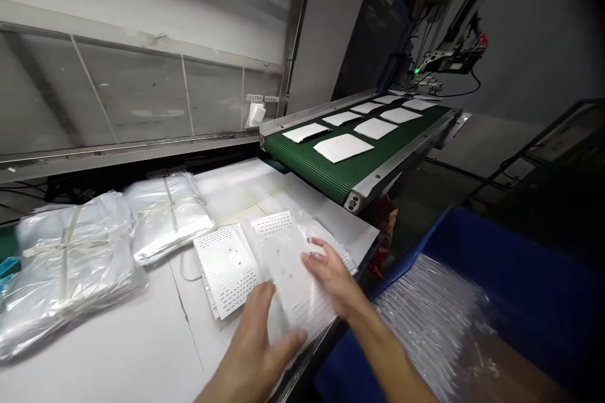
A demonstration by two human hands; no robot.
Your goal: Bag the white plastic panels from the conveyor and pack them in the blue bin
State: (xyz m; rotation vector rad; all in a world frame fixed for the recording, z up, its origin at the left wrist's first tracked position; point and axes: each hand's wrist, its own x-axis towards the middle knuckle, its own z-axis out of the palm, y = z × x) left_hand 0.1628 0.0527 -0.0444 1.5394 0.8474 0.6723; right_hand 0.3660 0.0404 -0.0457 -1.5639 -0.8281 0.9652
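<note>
A clear plastic bag (283,271) with a white slotted panel inside lies tilted over the near edge of the white table. My right hand (333,277) grips the bag along its right side, fingers bent over the film. At the lower left edge of the bag is my left hand (258,340), its thumb and fingers spread apart. Whether the left fingertips touch the film I cannot tell. Beside the bag, a small stack of white slotted panels (229,267) rests on the table. Part of another slotted panel (338,245) shows behind my right hand.
Two tied bundles of clear bags (73,258) (165,214) lie on the left of the table (142,346). Beyond it, a green conveyor belt (326,170) carries several white panels (343,147). A blue bin (501,264) with stacked bagged pieces (425,315) stands at right. A machine arm (454,53) hangs behind.
</note>
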